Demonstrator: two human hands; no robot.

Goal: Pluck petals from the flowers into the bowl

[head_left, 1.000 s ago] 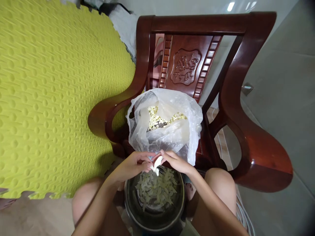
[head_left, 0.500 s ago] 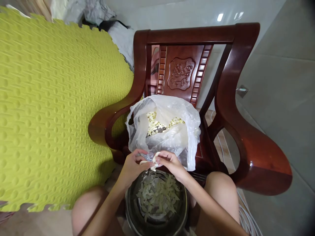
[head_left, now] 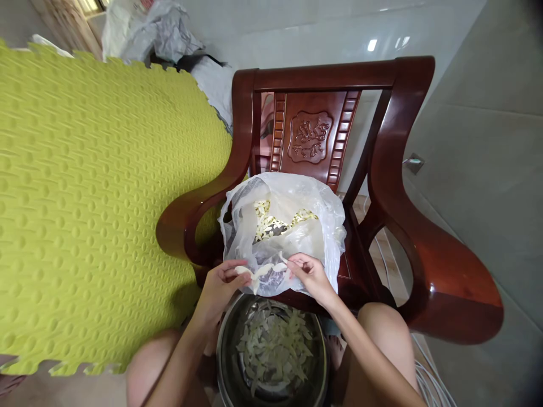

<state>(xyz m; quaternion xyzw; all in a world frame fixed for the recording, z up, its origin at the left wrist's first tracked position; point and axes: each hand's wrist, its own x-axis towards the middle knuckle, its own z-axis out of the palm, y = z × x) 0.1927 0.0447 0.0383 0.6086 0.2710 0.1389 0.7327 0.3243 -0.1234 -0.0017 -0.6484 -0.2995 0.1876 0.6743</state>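
Observation:
A pale, curved strip of petal-like pieces (head_left: 265,270) is stretched between my two hands at the near edge of the plastic bag. My left hand (head_left: 223,282) pinches its left end, and my right hand (head_left: 309,275) pinches the right end. The translucent white bag (head_left: 331,209) lies wide open on the chair seat, with small yellowish-white pieces (head_left: 265,220) inside. Below my hands, a round metal bowl (head_left: 224,362) holds many pale, pointed pieces (head_left: 275,345).
The dark red wooden chair (head_left: 449,282) surrounds the bag with its armrests. A yellow-green foam mat (head_left: 102,215) stands on the left. Cables (head_left: 430,379) lie on the floor at the lower right, beside a tiled wall (head_left: 487,169).
My hands have moved apart, the right one to the right, and the pale strip between them is now drawn out. The camera view has shifted slightly.

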